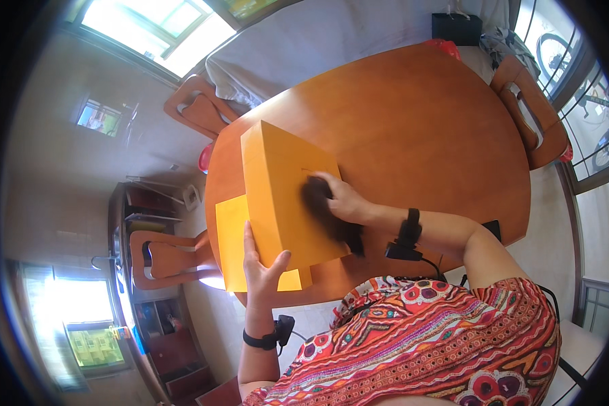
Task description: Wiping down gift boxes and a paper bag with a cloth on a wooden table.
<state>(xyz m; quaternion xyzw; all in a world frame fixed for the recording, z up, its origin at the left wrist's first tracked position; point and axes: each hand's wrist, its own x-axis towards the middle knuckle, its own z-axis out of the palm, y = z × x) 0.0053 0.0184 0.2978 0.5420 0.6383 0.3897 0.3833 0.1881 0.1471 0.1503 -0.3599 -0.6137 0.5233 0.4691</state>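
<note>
Gripping dark item (321, 205) with right hand (347, 201) — slanted down-right across yellow box (287, 203), clasped lower-left by left hand (261, 272).

We list: table (426, 122), brown; three chairs (555, 135), at its left edge, far-left corner, right edge; bright windows (88, 301); pale floor (549, 220).

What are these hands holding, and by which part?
The left hand grips the yellow box near its lower left corner; the right hand holds a dark, blurred item by its upper part.
</note>
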